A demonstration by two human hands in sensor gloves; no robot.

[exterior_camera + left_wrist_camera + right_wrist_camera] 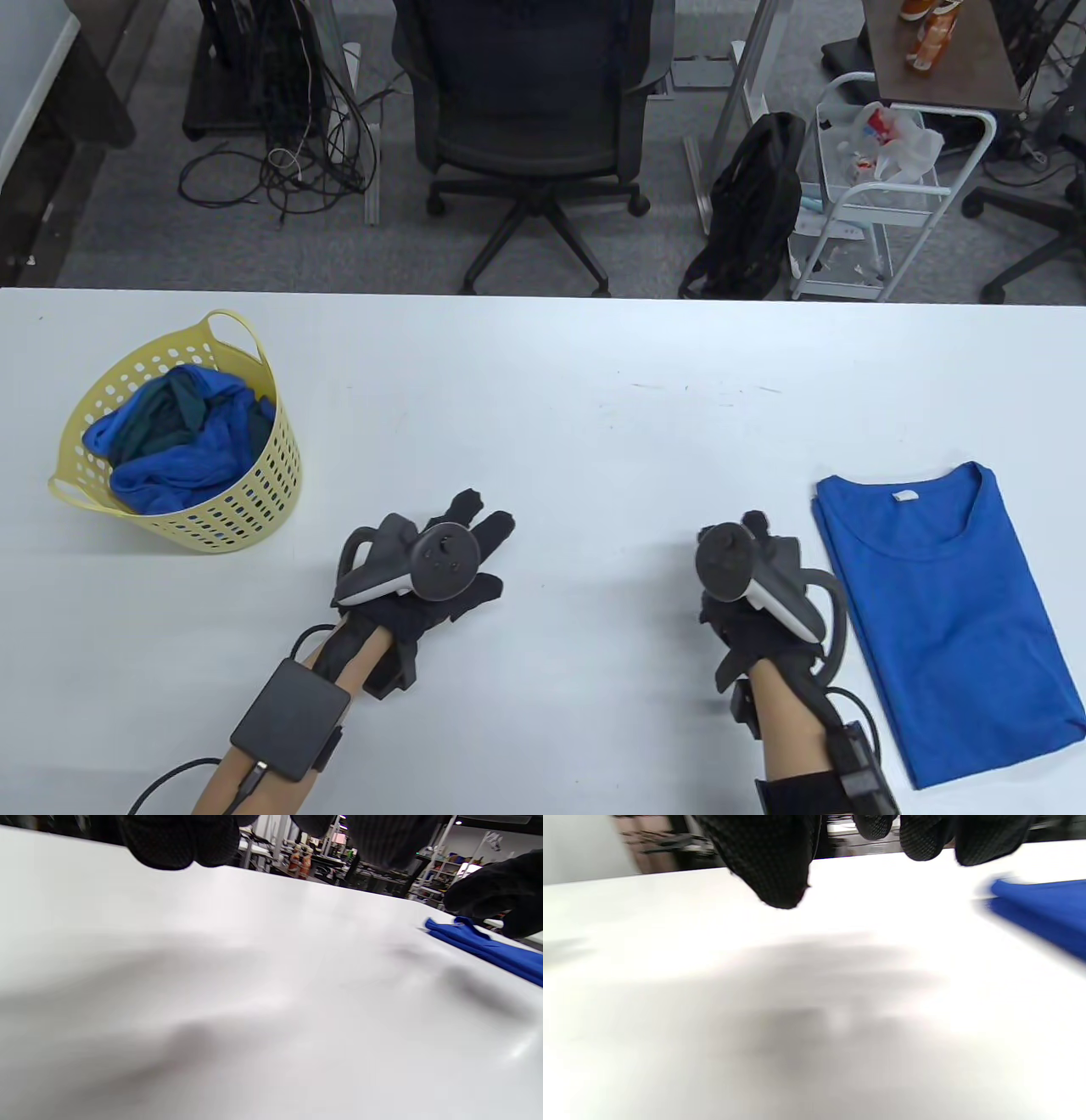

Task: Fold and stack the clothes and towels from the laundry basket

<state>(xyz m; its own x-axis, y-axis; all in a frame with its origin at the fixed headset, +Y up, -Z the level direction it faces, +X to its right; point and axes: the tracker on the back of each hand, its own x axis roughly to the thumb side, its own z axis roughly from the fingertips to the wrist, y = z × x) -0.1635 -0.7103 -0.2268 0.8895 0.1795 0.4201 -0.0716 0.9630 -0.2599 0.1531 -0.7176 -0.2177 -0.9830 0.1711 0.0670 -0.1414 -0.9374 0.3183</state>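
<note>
A yellow perforated laundry basket [254, 501] stands at the table's left, holding crumpled blue and dark teal cloth [178, 437]. A blue t-shirt [950, 611] lies folded lengthwise and flat at the right; its edge shows in the left wrist view [488, 946] and the right wrist view [1048, 908]. My left hand [462, 552] hovers over bare table right of the basket, fingers relaxed and empty. My right hand [747, 560] hangs just left of the shirt, fingers loosely curled, holding nothing. Gloved fingertips [780, 870] dangle over the white surface.
The white table [577, 407] spans the view, with its far edge at mid-frame. Beyond it stand an office chair [530, 110], a black backpack [755, 204], a white wire cart [882, 195] and floor cables.
</note>
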